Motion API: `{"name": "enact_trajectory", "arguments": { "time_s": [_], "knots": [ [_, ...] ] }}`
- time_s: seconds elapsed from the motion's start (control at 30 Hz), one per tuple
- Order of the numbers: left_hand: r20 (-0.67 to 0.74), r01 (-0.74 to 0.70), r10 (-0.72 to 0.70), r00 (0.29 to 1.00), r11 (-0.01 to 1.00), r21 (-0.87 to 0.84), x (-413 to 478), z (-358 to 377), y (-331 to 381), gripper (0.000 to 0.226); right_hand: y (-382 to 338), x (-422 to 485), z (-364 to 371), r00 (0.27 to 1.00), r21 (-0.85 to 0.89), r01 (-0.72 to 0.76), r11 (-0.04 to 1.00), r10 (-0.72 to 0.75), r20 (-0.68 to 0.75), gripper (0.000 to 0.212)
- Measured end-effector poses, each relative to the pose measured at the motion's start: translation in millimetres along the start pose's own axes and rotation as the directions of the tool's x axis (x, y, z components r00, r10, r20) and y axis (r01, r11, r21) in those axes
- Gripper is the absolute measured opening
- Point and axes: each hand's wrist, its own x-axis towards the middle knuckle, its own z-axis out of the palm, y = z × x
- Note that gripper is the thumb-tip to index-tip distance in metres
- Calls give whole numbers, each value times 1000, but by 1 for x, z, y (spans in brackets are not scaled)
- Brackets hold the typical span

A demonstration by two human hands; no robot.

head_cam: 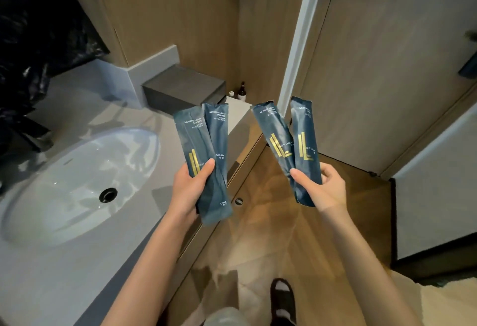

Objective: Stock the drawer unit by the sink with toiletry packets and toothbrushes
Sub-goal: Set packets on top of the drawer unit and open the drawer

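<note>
My left hand (187,191) grips two dark blue toiletry packets (206,145) with gold marks, fanned upright over the counter's right end. Two more blue packets (289,142) stand fanned in my right hand (322,189), held above the wooden floor. The grey drawer unit (180,88) sits at the back of the counter, against the wall, beyond the left-hand packets. Its drawers look closed. I see no toothbrushes.
A white oval sink (74,183) with a black drain fills the grey counter (51,274) on the left. A brown bottle (241,91) and a small jar stand right of the drawer unit. A black plastic bag (31,54) hangs at upper left. A door (387,67) stands on the right.
</note>
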Motion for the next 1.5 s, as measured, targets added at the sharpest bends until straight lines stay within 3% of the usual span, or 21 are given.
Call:
{"name": "enact_trajectory", "arguments": {
  "time_s": [0.2, 0.37, 0.57, 0.87, 1.23, 1.5],
  "knots": [
    [-178, 4, -8, 984, 1000, -25, 62, 38, -2, 25, -3, 108, 15, 985, 8, 33, 999, -34, 170, 49],
    [-380, -2, -26, 925, 997, -72, 99, 74, 10, 36, -21, 200, 33, 935, -67, 86, 994, -57, 351, 47],
    [-521, -41, 2, 854, 997, -63, 135, 93, 23, 22, -40, 278, 83, 847, -91, 131, 987, -63, 528, 51],
    [-651, -17, 29, 758, 1000, 26, 218, 79, 43, 35, -61, 357, 198, 756, -133, 267, 955, -122, 643, 49],
    [-667, 108, 73, 742, 968, 227, 350, 33, 69, 20, -85, 428, 304, 663, -204, 438, 875, -161, 731, 49],
    [-745, 147, 109, 658, 952, 269, 390, 20, 64, 34, -77, 462, 343, 503, -209, 560, 802, -129, 855, 61]
  ]
}}
